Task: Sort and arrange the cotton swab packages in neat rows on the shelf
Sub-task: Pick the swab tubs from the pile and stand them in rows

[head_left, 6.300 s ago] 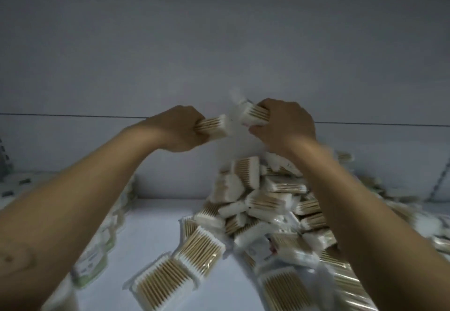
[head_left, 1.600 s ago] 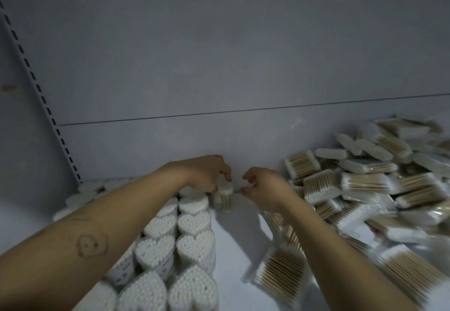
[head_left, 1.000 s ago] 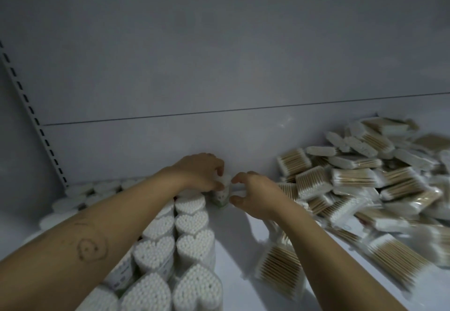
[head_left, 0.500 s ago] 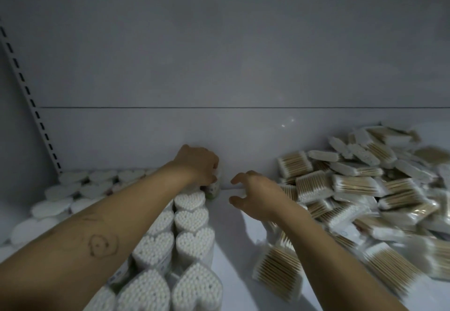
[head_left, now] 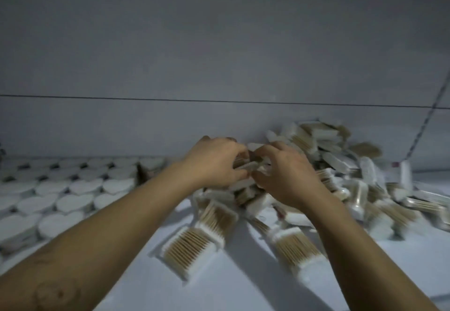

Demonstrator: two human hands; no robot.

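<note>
Both hands have left the back corner by the heart tubs (head_left: 73, 189) & swung over to the pile (head_left: 341, 164) of flat swab packs – so the last pack is prob set down, next pick starting. L hand (head_left: 216, 162) curls round a pack (head_left: 252, 165) at the pile's top, just betw the two hands. R hand (head_left: 285, 174) digs in beside it w/ fingers curled – too blurry to tell if it's got one. Heart tubs sit in rows well left of L hand. Most of the pile lies right of & beyond R hand, unsorted, so lots left to do on the shelf (head_left: 146, 286)

Bare L hand (head_left: 216, 162), R hand (head_left: 285, 176), forearms; faint round mark (head_left: 57, 295) on L forearm.
</note>
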